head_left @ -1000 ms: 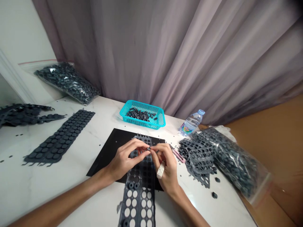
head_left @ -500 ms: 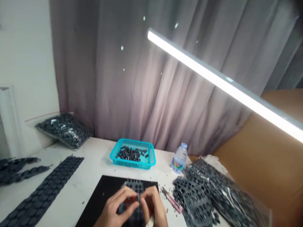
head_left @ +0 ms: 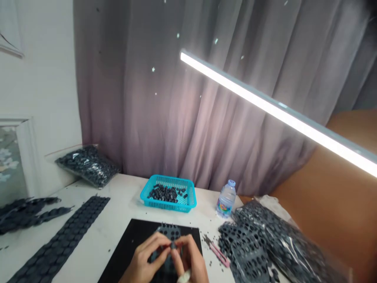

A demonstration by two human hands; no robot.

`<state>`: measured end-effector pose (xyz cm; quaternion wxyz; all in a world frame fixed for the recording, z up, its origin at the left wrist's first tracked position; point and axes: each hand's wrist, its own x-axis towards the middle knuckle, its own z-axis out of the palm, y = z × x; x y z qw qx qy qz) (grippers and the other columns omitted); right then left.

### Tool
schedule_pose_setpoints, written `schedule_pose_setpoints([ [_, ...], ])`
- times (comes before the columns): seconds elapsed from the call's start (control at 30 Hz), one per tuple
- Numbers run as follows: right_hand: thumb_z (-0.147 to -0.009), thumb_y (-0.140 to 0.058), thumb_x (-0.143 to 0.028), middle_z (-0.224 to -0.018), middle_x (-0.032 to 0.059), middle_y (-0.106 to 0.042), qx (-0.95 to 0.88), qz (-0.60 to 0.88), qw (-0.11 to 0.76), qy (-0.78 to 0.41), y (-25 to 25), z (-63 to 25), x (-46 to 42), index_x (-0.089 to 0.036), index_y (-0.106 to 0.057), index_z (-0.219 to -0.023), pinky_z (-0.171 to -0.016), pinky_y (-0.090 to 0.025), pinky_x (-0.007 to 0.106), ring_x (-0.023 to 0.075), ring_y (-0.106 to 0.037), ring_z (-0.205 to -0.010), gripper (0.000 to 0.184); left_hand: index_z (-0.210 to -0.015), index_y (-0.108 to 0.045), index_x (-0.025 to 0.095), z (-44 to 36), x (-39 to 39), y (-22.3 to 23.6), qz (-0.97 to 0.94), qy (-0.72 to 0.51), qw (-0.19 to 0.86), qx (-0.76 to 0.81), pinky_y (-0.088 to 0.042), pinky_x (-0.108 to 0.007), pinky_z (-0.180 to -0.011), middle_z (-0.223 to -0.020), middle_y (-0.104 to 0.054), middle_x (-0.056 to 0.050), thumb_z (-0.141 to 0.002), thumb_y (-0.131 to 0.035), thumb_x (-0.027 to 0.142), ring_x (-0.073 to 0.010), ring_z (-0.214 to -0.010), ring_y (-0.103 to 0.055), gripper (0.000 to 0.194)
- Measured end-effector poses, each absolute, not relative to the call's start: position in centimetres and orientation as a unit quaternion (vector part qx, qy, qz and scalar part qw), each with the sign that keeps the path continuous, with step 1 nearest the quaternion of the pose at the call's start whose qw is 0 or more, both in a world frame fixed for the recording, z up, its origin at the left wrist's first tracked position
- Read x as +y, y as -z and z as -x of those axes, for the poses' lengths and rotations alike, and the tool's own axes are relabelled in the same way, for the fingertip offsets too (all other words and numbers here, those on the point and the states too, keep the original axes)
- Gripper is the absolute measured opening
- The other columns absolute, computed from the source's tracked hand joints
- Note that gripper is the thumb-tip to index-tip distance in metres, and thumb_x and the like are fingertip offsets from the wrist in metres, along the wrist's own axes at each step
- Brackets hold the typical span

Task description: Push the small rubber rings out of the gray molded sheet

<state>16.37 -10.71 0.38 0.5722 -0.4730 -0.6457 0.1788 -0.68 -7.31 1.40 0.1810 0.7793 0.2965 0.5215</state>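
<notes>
My left hand (head_left: 150, 255) and my right hand (head_left: 190, 255) meet above a black mat (head_left: 123, 245). Pinched between their fingertips is a small dark rubber-like piece (head_left: 172, 245); its exact kind is too small to make out. Beneath the hands a dark sheet with rows of round holes (head_left: 174, 232) lies on the mat, its middle covered by my fingers. A whitish band or wrap (head_left: 184, 276) shows at my right hand's lower fingers.
Behind the mat stands a turquoise basket (head_left: 190, 206) of small black pieces. Pink-handled snips (head_left: 219, 255), a water bottle (head_left: 226, 200) and piled perforated sheets (head_left: 250, 247) are at right. A long dark strip (head_left: 67, 239) and a filled plastic bag (head_left: 88, 165) lie left.
The view has shifted slightly, so the tabletop things sit a little further right. Both hands stay together over the sheet, and the small dark piece between the fingertips now shows more plainly.
</notes>
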Motion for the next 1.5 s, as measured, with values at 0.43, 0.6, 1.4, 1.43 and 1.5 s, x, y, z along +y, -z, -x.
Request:
schedule_pose_setpoints([
  [0.43, -0.102, -0.055, -0.038, -0.085, 0.0010, -0.064, -0.670, 0.481, 0.510, -0.244, -4.0, -17.8, -12.4, -0.019, -0.065, -0.097, -0.065, -0.043, 0.026, 0.0134, -0.054, -0.070, 0.022, -0.106, -0.067, 0.019, 0.8, -8.7, -2.4, -0.778, -0.479, 0.257, 0.315, -0.058, -0.027, -0.082, -0.095, -0.068, -0.004, -0.101, -0.058, 0.030, -0.0143, -0.086, -0.067, 0.015],
  [0.6, -0.100, -0.058, -0.044, -0.077, -0.0007, -0.060, -0.650, 0.478, 0.509, -0.298, -4.5, -17.7, -12.7, -0.018, -0.066, -0.092, -0.060, -0.039, 0.026, 0.0125, -0.050, -0.064, 0.028, -0.126, -0.061, 0.020, 1.1, -8.7, -2.6, -0.803, -0.482, 0.211, 0.279, -0.059, -0.034, -0.091, -0.108, -0.066, -0.007, -0.098, -0.064, 0.028, -0.0160, -0.094, -0.067, 0.030],
  [1.4, -0.088, -0.072, -0.049, -0.110, 0.0069, -0.063, -0.817, 0.513, 0.229, -0.130, -4.0, -19.7, -11.9, -0.024, -0.060, -0.115, -0.071, -0.048, 0.030, 0.0233, -0.063, -0.099, 0.039, -0.102, -0.066, 0.017, 0.9, -8.9, -3.2, -0.743, -0.512, 0.288, 0.321, -0.062, -0.033, -0.089, -0.106, -0.071, -0.008, -0.095, -0.066, 0.026, -0.0178, -0.099, -0.070, 0.011],
  [1.43, -0.086, -0.075, -0.048, -0.108, 0.0067, -0.064, -0.822, 0.515, 0.206, -0.126, -3.9, -19.7, -11.9, -0.023, -0.059, -0.113, -0.070, -0.047, 0.030, 0.0236, -0.064, -0.096, 0.039, -0.102, -0.065, 0.017, 0.8, -9.0, -3.1, -0.737, -0.512, 0.296, 0.328, -0.062, -0.031, -0.087, -0.103, -0.071, -0.006, -0.095, -0.067, 0.025, -0.0164, -0.093, -0.071, 0.011],
  [1.5, -0.087, -0.075, -0.044, -0.099, 0.0049, -0.065, -0.825, 0.521, 0.172, -0.131, -3.7, -19.6, -12.0, -0.023, -0.059, -0.107, -0.066, -0.044, 0.030, 0.0227, -0.064, -0.088, 0.033, -0.102, -0.063, 0.018, 0.7, -9.0, -3.0, -0.722, -0.508, 0.316, 0.346, -0.063, -0.028, -0.081, -0.097, -0.070, -0.004, -0.093, -0.068, 0.025, -0.0134, -0.083, -0.071, 0.013],
])
